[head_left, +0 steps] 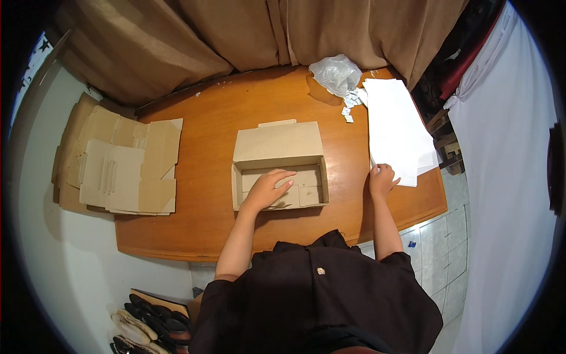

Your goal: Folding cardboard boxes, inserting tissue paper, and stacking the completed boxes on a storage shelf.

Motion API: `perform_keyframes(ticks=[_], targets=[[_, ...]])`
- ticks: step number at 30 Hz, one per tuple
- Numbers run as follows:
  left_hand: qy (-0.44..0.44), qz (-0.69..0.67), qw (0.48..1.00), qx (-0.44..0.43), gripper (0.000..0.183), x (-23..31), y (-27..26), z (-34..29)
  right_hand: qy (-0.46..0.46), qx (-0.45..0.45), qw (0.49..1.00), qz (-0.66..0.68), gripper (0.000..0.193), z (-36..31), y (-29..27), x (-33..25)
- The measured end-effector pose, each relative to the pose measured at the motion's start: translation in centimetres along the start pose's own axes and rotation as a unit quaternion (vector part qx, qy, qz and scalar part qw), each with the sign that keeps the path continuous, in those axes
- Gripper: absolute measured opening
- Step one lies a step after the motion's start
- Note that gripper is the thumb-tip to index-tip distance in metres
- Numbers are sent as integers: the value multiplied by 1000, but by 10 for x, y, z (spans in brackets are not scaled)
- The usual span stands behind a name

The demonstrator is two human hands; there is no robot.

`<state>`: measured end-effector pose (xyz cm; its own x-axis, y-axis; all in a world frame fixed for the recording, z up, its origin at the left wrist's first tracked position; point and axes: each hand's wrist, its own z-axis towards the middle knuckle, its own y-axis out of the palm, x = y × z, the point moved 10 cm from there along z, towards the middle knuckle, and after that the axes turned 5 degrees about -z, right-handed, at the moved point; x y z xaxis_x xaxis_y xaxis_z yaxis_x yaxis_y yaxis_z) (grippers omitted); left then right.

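Dark shirt (pixel 318 295): nearest the camera, filling the lower middle, with a small pale mark on its back or front panel, which of these I cannot tell.
Cardboard box (pixel 279 160): on the middle of the table, upright and open, its long side toward the person; its lid (pixel 278 141) is tipped back on the far side, a narrow tab along the edge.
Left hand (pixel 270 187): over the box's opening, fingers slightly bent and close together, thumb apart from them, nothing held; whether it touches the box floor I cannot tell.
Right hand (pixel 382 179): at the near left corner of the white sheets (pixel 396 130), fingers curled against the edge; whether they pinch a sheet I cannot tell.
Sheets: overlapping unevenly along the table's right side.
Plastic bag (pixel 336 74): crumpled, translucent, beyond the box to the right, small pale squares (pixel 348 111) scattered beside it.
Flattened cardboard (pixel 127 162): stacked at the table's left end.
Table (pixel 206 118): orange-brown wood.
Surroundings: brown curtain (pixel 330 29) behind, white cloth (pixel 507 147) at right, footwear (pixel 147 324) at lower left.
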<state>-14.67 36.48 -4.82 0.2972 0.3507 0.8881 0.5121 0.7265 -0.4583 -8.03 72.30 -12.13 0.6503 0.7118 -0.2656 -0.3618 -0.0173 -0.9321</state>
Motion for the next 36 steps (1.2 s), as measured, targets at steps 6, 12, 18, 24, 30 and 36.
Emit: perform_keyframes(ticks=[6,12,18,24,30,36], targets=[[18,14,1000,-22,32,16,7,9,30,-7,999,28,14,11,-21,5],[45,40,997,-40,34,28,18,17,45,-42,997,55,14,13,-43,-1],[111,100,987,-52,37,56,32,30,-69,-6,994,81,12,10,-88,-25],[263,170,949,29,50,122,58,47,-319,-60,941,99,8,-41,-180,-110],[360,188,914,10,36,162,73,51,-415,-33,900,130,13,-84,-239,-141],[371,114,918,86,12,197,7,33,-374,126,911,117,37,-92,-316,-131]])
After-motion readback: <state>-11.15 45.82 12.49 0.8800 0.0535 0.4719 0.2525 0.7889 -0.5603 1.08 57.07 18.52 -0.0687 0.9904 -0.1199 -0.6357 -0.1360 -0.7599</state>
